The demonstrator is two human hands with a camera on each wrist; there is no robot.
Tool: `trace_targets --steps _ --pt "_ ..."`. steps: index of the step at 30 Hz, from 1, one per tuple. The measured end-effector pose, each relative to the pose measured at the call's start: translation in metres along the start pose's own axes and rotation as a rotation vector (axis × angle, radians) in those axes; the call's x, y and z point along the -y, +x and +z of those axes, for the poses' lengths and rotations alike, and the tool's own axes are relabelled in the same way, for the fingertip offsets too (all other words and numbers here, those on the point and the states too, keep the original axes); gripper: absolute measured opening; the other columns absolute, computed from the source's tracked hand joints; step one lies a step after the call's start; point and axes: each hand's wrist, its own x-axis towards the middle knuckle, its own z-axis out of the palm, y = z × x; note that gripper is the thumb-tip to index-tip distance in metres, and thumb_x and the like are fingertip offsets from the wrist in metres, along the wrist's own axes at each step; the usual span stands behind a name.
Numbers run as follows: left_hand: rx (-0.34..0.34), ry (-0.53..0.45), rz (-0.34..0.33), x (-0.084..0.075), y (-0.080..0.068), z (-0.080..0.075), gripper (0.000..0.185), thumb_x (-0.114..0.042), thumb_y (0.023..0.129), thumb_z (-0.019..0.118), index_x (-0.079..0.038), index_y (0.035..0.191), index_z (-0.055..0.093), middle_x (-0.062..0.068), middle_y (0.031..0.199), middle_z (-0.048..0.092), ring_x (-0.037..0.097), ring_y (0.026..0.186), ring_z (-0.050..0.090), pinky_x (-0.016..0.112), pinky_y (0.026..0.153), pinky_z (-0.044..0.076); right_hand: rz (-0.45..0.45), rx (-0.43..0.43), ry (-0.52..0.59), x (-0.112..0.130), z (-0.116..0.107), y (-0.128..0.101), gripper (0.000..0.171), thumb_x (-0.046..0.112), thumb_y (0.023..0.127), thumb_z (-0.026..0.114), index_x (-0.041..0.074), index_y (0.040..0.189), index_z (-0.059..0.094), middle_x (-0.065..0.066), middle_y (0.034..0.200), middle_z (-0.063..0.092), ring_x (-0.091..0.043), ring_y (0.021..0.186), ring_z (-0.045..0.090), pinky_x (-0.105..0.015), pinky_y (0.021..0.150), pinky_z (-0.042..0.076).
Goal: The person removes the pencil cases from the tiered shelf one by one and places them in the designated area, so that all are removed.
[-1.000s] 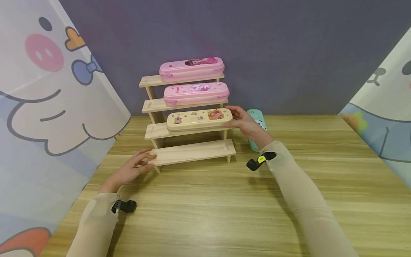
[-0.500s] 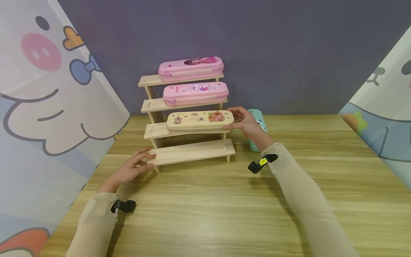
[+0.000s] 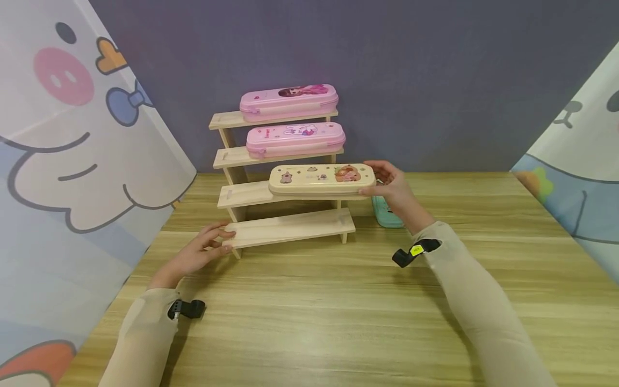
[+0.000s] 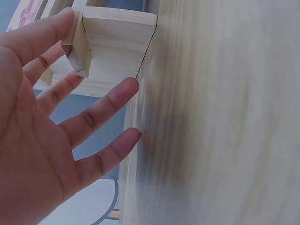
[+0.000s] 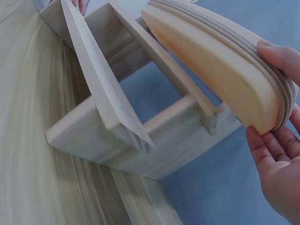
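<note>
A wooden stepped rack [image 3: 285, 228] with several shelves stands at the back of the table. My right hand [image 3: 393, 185] grips the right end of a cream pencil case [image 3: 321, 179] [image 5: 220, 65], which hangs past the right side of the second shelf from the bottom, its left end still over it. My left hand [image 3: 205, 247] [image 4: 51, 126] rests with straight fingers against the left end of the bottom shelf [image 4: 117, 33]. Two pink pencil cases [image 3: 288, 102] [image 3: 295, 139] lie on the top two shelves.
A teal pencil case [image 3: 387, 212] lies on the table behind my right hand, partly hidden. Cartoon-printed cloth panels [image 3: 72, 161] [image 3: 580, 177] close both sides, with a grey-purple wall behind. The wooden table [image 3: 338, 312] spreads in front of the rack.
My right hand has drawn the cream pencil case to the right, partly off its shelf. The left hand has stayed at the bottom shelf's left end.
</note>
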Motion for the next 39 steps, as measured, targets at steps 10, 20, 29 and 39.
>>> trace_targets --steps 10,20,29,39 --pt "0.006 -0.001 -0.022 -0.001 0.000 -0.001 0.030 -0.005 0.099 0.060 0.004 0.128 0.059 0.029 0.153 0.027 0.037 0.114 0.049 0.045 0.091 0.043 -0.037 -0.024 0.066 0.014 -0.029 -0.015 0.066 -0.034 0.067 0.063 0.016 0.110 0.072 0.001 0.103 0.068 -0.014 0.095 0.059 -0.021 0.077 0.051" --pt "0.000 0.005 -0.013 -0.002 0.000 0.000 0.030 -0.004 0.099 0.061 0.005 0.128 0.059 0.029 0.153 0.028 0.037 0.117 0.047 0.040 0.090 0.044 -0.056 -0.041 0.160 0.024 -0.063 -0.034 0.060 -0.036 0.067 0.064 0.007 0.108 0.071 -0.004 0.103 0.068 -0.015 0.092 0.061 -0.021 0.075 0.054" --pt "-0.003 0.007 -0.005 -0.001 -0.001 0.001 0.030 -0.003 0.099 0.061 0.004 0.128 0.060 0.029 0.153 0.029 0.036 0.119 0.046 0.037 0.090 0.044 -0.127 -0.079 0.229 0.028 -0.086 -0.045 0.054 -0.036 0.065 0.066 0.000 0.105 0.069 -0.008 0.104 0.069 -0.016 0.089 0.061 -0.021 0.071 0.054" --pt "0.011 0.002 -0.011 -0.003 0.001 -0.001 0.030 -0.004 0.099 0.060 0.005 0.128 0.059 0.029 0.153 0.027 0.037 0.115 0.048 0.038 0.090 0.044 -0.175 -0.112 0.277 0.032 -0.109 -0.054 0.052 -0.038 0.064 0.067 -0.004 0.103 0.068 -0.010 0.104 0.070 -0.017 0.089 0.061 -0.022 0.072 0.055"
